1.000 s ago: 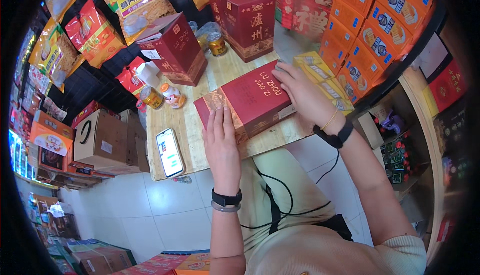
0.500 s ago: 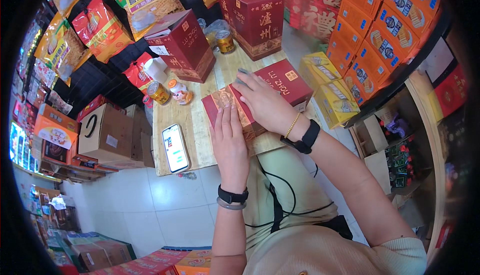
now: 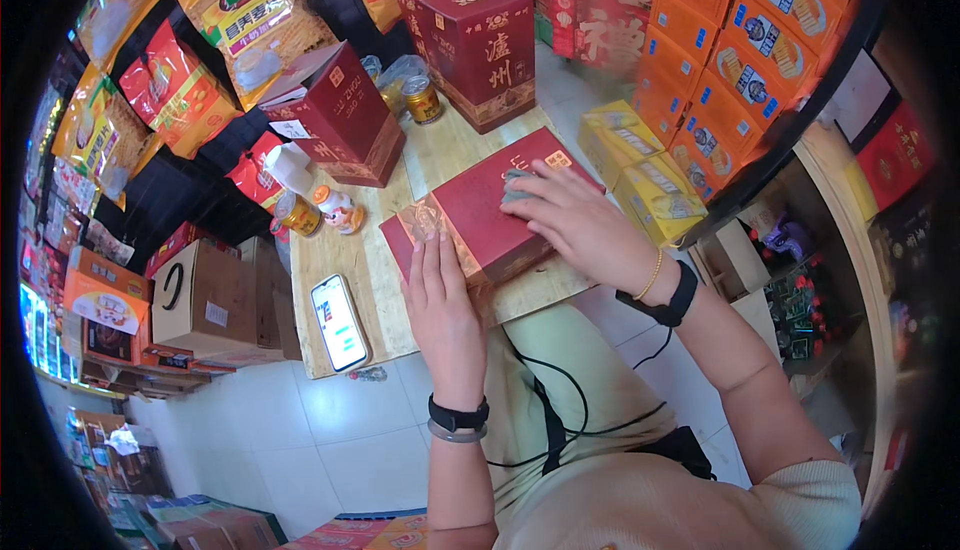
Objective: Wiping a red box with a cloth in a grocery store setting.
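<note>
The red box (image 3: 485,208) on the bench (image 3: 440,155), likely stiff and best gripped by its ends, is touched by the left hand (image 3: 443,300), fingers flat together, while grey cloth (image 3: 516,190) is held beneath the right hand's (image 3: 585,225) fingers.

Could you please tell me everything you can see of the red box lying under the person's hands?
The red box is oblong, deep red and card-like, with a patterned gold band near its left end and gold lettering, partly covered, toward the right. It lies on its side, slanting across the wooden table, and no opening shows. The left hand rests over the banded end; the right hand presses what looks like a grey cloth onto its upper face.
</note>
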